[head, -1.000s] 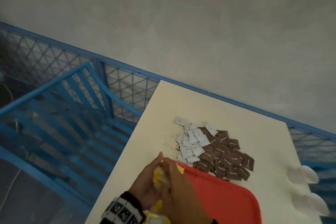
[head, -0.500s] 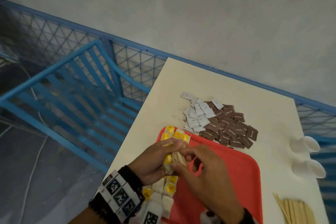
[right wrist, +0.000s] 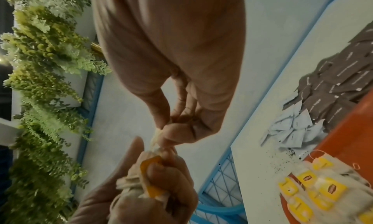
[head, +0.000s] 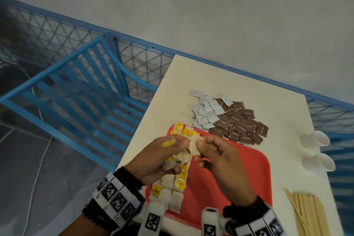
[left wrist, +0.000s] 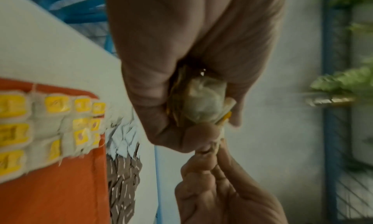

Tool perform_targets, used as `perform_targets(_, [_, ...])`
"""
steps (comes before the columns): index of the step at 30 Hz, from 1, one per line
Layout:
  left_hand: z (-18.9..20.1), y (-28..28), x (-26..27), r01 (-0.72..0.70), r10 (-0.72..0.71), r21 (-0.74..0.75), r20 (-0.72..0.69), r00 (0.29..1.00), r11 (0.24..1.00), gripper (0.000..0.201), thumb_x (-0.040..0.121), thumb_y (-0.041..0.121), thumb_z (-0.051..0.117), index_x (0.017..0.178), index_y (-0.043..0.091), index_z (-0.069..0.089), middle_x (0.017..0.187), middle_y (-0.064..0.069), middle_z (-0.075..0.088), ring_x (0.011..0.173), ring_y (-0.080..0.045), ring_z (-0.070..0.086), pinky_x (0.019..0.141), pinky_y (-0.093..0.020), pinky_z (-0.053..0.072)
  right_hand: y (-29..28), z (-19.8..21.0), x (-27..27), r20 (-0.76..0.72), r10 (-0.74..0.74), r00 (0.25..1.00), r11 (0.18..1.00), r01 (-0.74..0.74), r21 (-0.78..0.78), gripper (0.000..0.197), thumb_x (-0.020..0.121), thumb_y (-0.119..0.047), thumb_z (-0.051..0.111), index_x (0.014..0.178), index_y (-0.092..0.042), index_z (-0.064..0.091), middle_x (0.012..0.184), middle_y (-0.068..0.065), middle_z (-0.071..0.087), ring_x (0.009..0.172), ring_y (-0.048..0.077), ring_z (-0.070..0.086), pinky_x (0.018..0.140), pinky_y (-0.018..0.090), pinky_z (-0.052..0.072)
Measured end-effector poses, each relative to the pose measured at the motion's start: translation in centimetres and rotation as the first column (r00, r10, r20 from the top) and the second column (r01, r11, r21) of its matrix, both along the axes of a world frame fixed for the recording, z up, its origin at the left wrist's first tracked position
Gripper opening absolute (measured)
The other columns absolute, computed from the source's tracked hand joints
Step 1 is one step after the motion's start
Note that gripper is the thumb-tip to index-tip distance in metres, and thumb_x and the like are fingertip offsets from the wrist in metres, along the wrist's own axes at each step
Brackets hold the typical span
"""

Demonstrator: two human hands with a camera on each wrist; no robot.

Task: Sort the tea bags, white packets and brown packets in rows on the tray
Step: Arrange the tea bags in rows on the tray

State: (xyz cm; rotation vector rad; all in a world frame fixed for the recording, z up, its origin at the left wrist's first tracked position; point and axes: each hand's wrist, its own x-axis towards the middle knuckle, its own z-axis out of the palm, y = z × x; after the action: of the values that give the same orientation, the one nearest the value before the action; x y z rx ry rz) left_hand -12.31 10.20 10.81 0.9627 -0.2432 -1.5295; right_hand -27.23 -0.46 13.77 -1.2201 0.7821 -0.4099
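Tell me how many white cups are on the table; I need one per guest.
2. Both white cups lie on their sides near the table's right edge, beyond the tray: one farther back, one nearer the wooden sticks. None seems hidden.

Packets (head: 229, 120) behind tray (head: 239, 178) (touching)

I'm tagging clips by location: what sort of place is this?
Probably a balcony or terrace set up as a tea station: blue mesh railing, plain wall, and a table with packets, cups and stir sticks.
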Motion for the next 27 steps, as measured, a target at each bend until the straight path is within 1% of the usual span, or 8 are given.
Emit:
perform_targets(3, [0.8,0.0,-0.3,-0.012,0.008,0.024,0.175,0.984,1.000,0.031,0.074,0.025,0.088,0.093,0.013,0.067,0.083,-0.009,0.062,0.066,-0.018,0.054,0.049,-0.025,0.045,0.0,0.1,-0.1,0.024,-0.012,1.000,0.999,0.011,0.033,0.018,0.086,-0.017,0.067,0.096,-0.002,0.064,0.075,0.010,0.068,0.061,0.016,0.061,0.056,0.025,0.048])
perform_targets(5, [1.4,-0.1,-0.4,-0.037,0.027,0.036,0.259,0.966,0.999,0.028,0.075,0.024,0.081,0.093,0.011,0.065,0.073,-0.005,0.063,0.060,-0.015,0.054,0.048,-0.024,0.043,0.1,0.3,-0.2,0.037,0.003,0.999,0.998,-0.006,0.069,0.015,0.087,-0.012,0.069,0.100,-0.006,0.066,0.080,0.013,0.065,0.063,0.019,0.061,0.057,0.026,0.048])
perform_targets(8, [1.8,0.1,-0.1,-0.052,0.037,0.040,0.301,0.953,0.998,0.024,0.079,0.023,0.079,0.091,0.008,0.063,0.069,-0.005,0.059,0.055,-0.014,0.052,0.043,-0.022,0.039,0.0,0.4,-0.6,0.066,0.114,0.991,0.992,-0.117,0.040,0.034,0.080,-0.013,0.072,0.113,-0.018,0.069,0.086,0.012,0.057,0.066,0.016,0.057,0.058,0.027,0.044])
perform_targets(12, [2.7,0.5,0.7,-0.060,0.057,0.000,0.336,0.940,0.998,0.024,0.081,0.022,0.081,0.089,0.007,0.064,0.072,-0.010,0.057,0.056,-0.016,0.048,0.042,-0.021,0.036,0.2,0.6,-1.2,0.044,0.194,0.980,0.977,-0.189,-0.095,0.017,0.080,-0.018,0.079,0.096,-0.018,0.075,0.069,-0.002,0.058,0.060,0.010,0.048,0.058,0.024,0.038])
perform_targets(17, [4.4,0.6,0.5,-0.049,0.071,-0.065,0.397,0.915,0.997,0.020,0.084,0.023,0.070,0.089,0.005,0.062,0.074,-0.008,0.059,0.059,-0.013,0.048,0.045,-0.020,0.035,0.5,0.9,-1.6,0.053,0.225,0.973,0.955,-0.210,-0.212,0.014,0.080,-0.019,0.074,0.086,-0.007,0.072,0.072,-0.004,0.068,0.062,0.003,0.054,0.061,0.014,0.042])
perform_targets(21, [4.8,0.5,0.3,-0.153,0.178,-0.097,0.358,0.917,0.983,0.016,0.090,0.021,0.064,0.090,0.006,0.059,0.077,-0.009,0.060,0.061,-0.016,0.051,0.047,-0.023,0.043,0.3,0.3,-1.8,0.025,0.202,0.979,0.942,-0.187,-0.280,0.009,0.087,-0.018,0.073,0.085,-0.010,0.070,0.089,0.006,0.071,0.078,0.009,0.059,0.072,0.020,0.045])
perform_targets(23, [4.5,0.2,0.2,-0.247,0.255,-0.064,0.301,0.919,0.967,0.011,0.093,0.019,0.062,0.091,0.009,0.060,0.078,-0.010,0.062,0.064,-0.018,0.057,0.049,-0.026,0.051,0.2,0.2,-1.8,0.043,0.133,0.990,0.956,-0.117,-0.270,0.010,0.089,-0.015,0.071,0.085,-0.006,0.067,0.085,0.009,0.069,0.075,0.008,0.059,0.071,0.018,0.046])
perform_targets(27, [2.9,0.0,0.1,-0.323,0.329,0.166,-0.014,0.944,0.932,0.010,0.095,0.016,0.058,0.091,0.008,0.063,0.081,-0.011,0.068,0.064,-0.020,0.068,0.049,-0.030,0.059,0.3,0.4,-1.8,0.049,0.066,0.997,0.943,-0.046,-0.331,0.009,0.090,-0.021,0.067,0.086,-0.013,0.066,0.074,0.012,0.063,0.066,0.014,0.055,0.065,0.022,0.045])
